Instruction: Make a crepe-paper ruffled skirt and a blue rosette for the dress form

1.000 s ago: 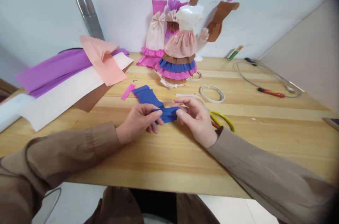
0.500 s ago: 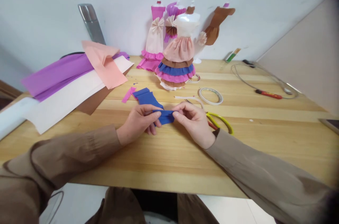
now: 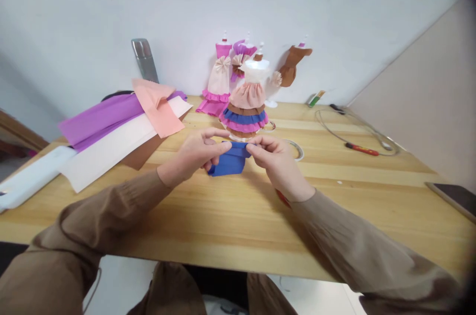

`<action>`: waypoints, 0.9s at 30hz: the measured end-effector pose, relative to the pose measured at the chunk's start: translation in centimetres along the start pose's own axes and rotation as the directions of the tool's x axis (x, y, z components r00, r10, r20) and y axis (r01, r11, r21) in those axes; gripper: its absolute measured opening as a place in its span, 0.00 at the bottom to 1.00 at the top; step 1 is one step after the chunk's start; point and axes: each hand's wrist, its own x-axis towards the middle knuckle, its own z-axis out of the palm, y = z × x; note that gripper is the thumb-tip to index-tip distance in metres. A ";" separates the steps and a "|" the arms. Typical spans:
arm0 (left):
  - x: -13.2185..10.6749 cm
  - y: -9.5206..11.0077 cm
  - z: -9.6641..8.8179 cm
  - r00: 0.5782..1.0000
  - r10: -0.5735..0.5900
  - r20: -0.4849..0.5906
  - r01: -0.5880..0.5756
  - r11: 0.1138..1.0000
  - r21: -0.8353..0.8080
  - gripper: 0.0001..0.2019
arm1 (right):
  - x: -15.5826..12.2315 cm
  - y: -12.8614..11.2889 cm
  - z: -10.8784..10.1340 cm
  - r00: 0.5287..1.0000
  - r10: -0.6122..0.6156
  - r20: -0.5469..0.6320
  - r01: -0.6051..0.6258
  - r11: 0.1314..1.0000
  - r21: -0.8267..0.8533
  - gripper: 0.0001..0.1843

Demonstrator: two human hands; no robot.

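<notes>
Between my hands is a piece of blue crepe paper (image 3: 228, 163), its top edge folded over in a narrow band. My left hand (image 3: 195, 152) holds the left end, thumb on the fold, index finger stretched out above it and the other fingers partly behind. The upper right corner is pinched between thumb and fingers of my right hand (image 3: 273, 158). Just behind stands a small dress form in a tiered paper dress (image 3: 247, 96), with pink, brown, blue and magenta layers. A roll of tape (image 3: 298, 150) is partly hidden by my right hand. Something red (image 3: 281, 198) shows beneath that wrist.
Purple (image 3: 100, 116), white and peach paper sheets (image 3: 158, 106) lie at left beside a grey bottle (image 3: 146, 62). More dressed forms (image 3: 220, 74) line the wall, one with a brown dress (image 3: 292, 67). At right are a red-handled tool with a cable (image 3: 361, 149) and a dark flat device (image 3: 455, 197).
The blue paper is raised and more of its lower part shows. My left index finger has lifted off the fold and straightened. The view has tilted upward.
</notes>
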 end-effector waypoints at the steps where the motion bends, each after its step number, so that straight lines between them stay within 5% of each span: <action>1: 0.1 0.7 -0.2 1.000 0.014 -0.005 -0.014 0.999 0.029 0.16 | 0.2 -0.7 0.1 1.000 -0.008 0.009 0.008 1.000 -0.003 0.11; 4: 0.4 2.3 -0.6 0.999 0.035 -0.001 -0.034 0.993 0.111 0.04 | 0.6 -2.3 0.5 0.998 -0.052 0.021 0.052 0.999 -0.013 0.10; 12: 0.8 4.3 -0.4 0.987 0.104 -0.121 -0.084 0.984 0.158 0.04 | 2.5 -4.3 0.4 0.996 -0.085 -0.008 0.085 0.996 -0.008 0.09; 27: 3.6 1.8 0.7 0.974 0.056 -0.218 -0.108 0.966 -0.235 0.08 | 4.4 -2.6 -0.1 0.991 0.110 -0.076 -0.088 0.962 0.257 0.15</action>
